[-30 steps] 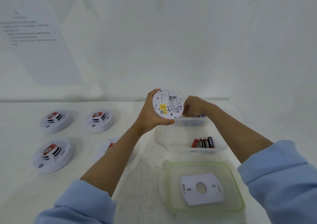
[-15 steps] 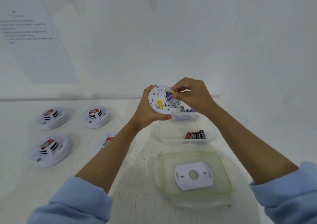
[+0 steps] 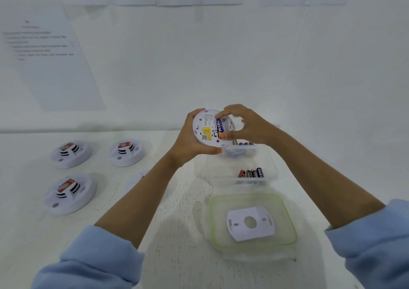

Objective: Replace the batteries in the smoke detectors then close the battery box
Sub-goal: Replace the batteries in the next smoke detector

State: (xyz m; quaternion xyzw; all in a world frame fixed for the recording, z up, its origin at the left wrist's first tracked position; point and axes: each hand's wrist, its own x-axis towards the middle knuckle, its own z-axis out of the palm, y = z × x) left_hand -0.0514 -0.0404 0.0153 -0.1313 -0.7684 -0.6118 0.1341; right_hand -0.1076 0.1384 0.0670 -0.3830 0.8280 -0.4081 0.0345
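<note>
- My left hand [image 3: 188,140] grips a detector [image 3: 210,127] by its rim, lifted above the table [image 3: 177,200] with its back turned toward me.
- My right hand [image 3: 245,125] pinches a blue battery [image 3: 219,126] between forefinger at its top end and thumb at its bottom end, right at the slot in the detector's back.
- I cannot tell whether the battery is fully seated.
- A yellow label [image 3: 206,131] sits on the detector's back, left of the battery.
- The clear box [image 3: 272,169] stands on the table under my right wrist, open, with red and dark batteries [image 3: 251,173] standing near its front wall and bluish ones [image 3: 240,150] at its far end.
- The lid [image 3: 214,222], green-edged, lies flat in front of the box, nearer me.
- A white mounting plate [image 3: 261,231] rests on the lid.
- Three more detectors lie face up at the left: far left [image 3: 70,153], far middle [image 3: 126,152], near left [image 3: 69,192].
- A fourth [image 3: 138,179] is mostly hidden behind my left forearm.
- Printed sheets [image 3: 44,52] hang on the wall behind.
</note>
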